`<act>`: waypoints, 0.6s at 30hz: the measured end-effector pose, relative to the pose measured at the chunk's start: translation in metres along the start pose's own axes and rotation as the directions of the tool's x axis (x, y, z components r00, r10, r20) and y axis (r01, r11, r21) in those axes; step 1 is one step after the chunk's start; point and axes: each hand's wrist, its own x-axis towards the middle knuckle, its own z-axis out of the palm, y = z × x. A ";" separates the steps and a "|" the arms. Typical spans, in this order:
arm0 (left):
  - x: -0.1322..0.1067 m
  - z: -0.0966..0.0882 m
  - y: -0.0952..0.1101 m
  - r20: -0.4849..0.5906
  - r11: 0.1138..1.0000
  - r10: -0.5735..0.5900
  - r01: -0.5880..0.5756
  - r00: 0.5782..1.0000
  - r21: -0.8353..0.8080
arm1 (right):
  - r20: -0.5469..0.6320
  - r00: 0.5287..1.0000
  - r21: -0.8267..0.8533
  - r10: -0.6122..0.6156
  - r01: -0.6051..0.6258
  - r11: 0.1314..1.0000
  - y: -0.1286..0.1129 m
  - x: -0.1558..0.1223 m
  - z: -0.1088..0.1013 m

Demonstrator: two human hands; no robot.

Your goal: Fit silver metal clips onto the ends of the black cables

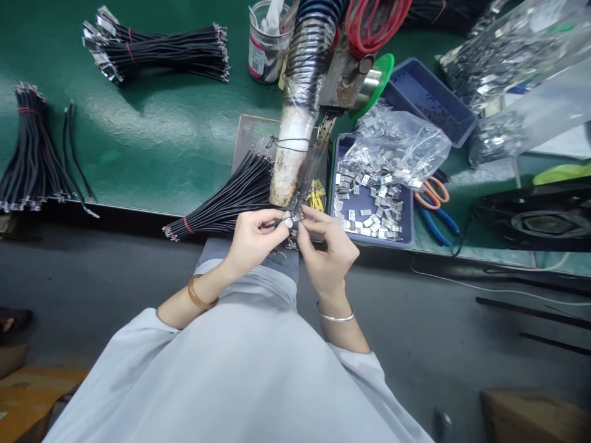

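Both grips pinch: left hand (pixel 253 237) a thin black wire (pixel 273 225), right hand (pixel 325 249) a shiny metal tab (pixel 298 216).

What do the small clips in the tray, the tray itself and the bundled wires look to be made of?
The clips look like bare sheet metal: silvery, glinting, flat stamped shapes. The tray is likely plastic: even matte blue, moulded rim. The wires have a black, slightly glossy flexible sheath, plastic or rubber; their cores cannot be judged.
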 end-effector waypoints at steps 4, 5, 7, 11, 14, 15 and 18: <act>0.000 0.001 0.002 -0.035 0.998 0.057 -0.057 0.998 0.015 | 0.002 1.000 -0.023 -0.024 0.024 0.999 -0.002 0.004 0.000; 0.000 0.001 0.002 -0.042 0.997 0.071 -0.070 0.997 0.019 | 0.004 1.000 -0.028 -0.028 0.029 0.999 -0.003 0.005 0.000; 0.000 0.001 0.003 -0.044 0.996 0.081 -0.080 0.996 0.036 | 0.003 1.000 -0.035 -0.028 0.029 0.999 -0.003 0.005 0.000; 0.000 -0.001 0.004 0.000 0.993 0.048 -0.048 0.999 0.110 | 0.000 1.000 -0.005 0.018 -0.018 1.000 -0.001 0.003 0.000; -0.001 -0.002 0.005 0.009 0.986 0.045 -0.046 0.999 0.161 | -0.005 1.000 0.024 0.026 -0.026 0.999 0.000 0.003 0.001; -0.001 -0.002 0.005 0.005 0.984 0.052 -0.052 0.999 0.171 | -0.007 1.000 0.028 0.022 -0.022 0.999 0.000 0.003 0.001; -0.001 -0.002 0.005 -0.003 0.977 0.093 -0.091 0.996 0.195 | -0.008 1.000 0.018 0.005 -0.005 1.000 -0.002 0.006 0.000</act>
